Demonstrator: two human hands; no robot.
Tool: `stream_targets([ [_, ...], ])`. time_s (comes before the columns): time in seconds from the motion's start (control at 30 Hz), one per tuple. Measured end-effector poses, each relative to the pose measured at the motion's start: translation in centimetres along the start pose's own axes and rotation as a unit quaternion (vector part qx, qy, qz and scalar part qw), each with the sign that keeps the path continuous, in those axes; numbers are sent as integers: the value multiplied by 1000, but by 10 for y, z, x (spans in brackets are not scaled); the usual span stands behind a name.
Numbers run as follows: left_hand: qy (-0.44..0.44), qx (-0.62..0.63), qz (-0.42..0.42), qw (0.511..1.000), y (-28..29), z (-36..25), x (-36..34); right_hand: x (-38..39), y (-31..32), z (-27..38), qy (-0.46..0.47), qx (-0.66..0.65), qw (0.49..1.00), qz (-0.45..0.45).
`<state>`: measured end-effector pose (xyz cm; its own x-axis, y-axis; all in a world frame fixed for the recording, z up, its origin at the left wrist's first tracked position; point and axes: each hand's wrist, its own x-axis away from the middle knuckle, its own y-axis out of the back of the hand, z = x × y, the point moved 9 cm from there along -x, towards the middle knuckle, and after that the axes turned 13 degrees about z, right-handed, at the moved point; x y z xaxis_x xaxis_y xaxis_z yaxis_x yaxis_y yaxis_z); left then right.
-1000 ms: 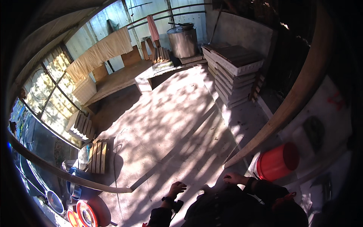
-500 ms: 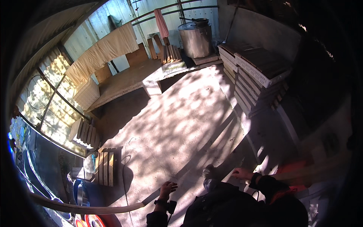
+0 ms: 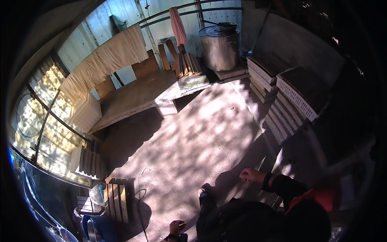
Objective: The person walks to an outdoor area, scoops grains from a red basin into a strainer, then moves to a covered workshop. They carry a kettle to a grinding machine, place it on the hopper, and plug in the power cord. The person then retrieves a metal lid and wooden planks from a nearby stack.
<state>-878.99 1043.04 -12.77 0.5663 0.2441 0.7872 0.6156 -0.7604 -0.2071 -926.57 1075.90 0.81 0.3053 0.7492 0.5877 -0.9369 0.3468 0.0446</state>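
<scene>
My left hand hangs low at the bottom edge, its fingers loosely bent and slightly apart, with nothing in them. A dark band circles that wrist. Farther right and higher, my right hand reaches out in front of my dark-clothed body, also holding nothing, fingers loosely bent. Both hands are in the air above the sunlit concrete floor and touch no object. Between them, one of my feet shows on the floor. A red object lies beside my right arm, partly lost in shadow.
White crates with dark boards on top stand at the right. A large metal pot with a pan on its lid stands at the back, by a low slab bench. Slatted wooden crates and a blue barrel are at the left.
The view has shifted forward, so the pot and the crates look nearer. My left hand has dropped toward the lower edge; the pole at lower left has left view.
</scene>
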Motion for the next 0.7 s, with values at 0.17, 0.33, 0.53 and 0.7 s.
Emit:
stream_targets([
  [0.17,-38,-12,-1,999,18,-186,-79,-71,23,51,-30,-95,994,-40],
  [0.33,-42,-81,24,996,-8,-363,-170,-116,62,98,-19,-100,992,-72],
  [0.53,-91,-103,79,987,-73,-519,-288,-197,159,88,-72,-153,979,-114],
  [0.7,-30,-149,68,986,-123,-609,-363,-271,267,142,-53,-180,976,-113],
])
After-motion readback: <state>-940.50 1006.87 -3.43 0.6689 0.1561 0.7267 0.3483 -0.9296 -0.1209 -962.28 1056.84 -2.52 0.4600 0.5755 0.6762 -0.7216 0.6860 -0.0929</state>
